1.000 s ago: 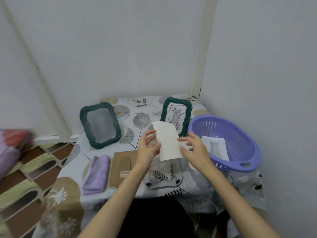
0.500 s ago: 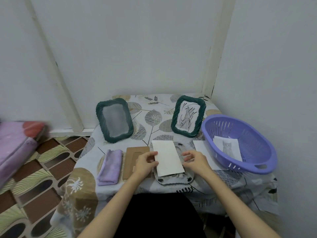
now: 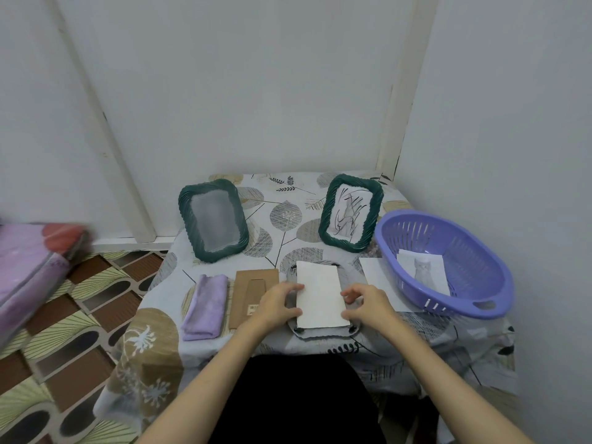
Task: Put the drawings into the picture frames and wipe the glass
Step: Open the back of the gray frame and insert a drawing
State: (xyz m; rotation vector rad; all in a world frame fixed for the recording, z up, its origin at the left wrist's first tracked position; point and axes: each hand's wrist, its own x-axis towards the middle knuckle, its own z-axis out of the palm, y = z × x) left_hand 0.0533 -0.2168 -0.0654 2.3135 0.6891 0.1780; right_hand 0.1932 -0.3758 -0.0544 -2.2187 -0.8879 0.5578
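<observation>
Head view: three frames, two green ones upright at the back, left frame [image 3: 213, 220] empty, right frame [image 3: 350, 213] holding a drawing, and a third frame [image 3: 323, 331] face-down under a white sheet [image 3: 320, 296]. The left hand [image 3: 277, 304] and right hand [image 3: 368, 304] pinch the sheet's side edges. One purple cloth [image 3: 206, 304], one cardboard backing [image 3: 248, 293], one basket [image 3: 474, 283] holding a cat drawing [image 3: 423, 270].

Centre, 12 o'clock: bare counter [image 3: 288, 200] between the two upright frames; open lane.
10 o'clock: empty green frame [image 3: 213, 220] stands in the way.
1 o'clock: green frame with drawing [image 3: 350, 213] blocks.
3 o'clock: purple basket [image 3: 448, 261] near the wall; tight.
9 o'clock: cardboard backing [image 3: 248, 293] and purple cloth [image 3: 205, 306], both flat, passable above.
</observation>
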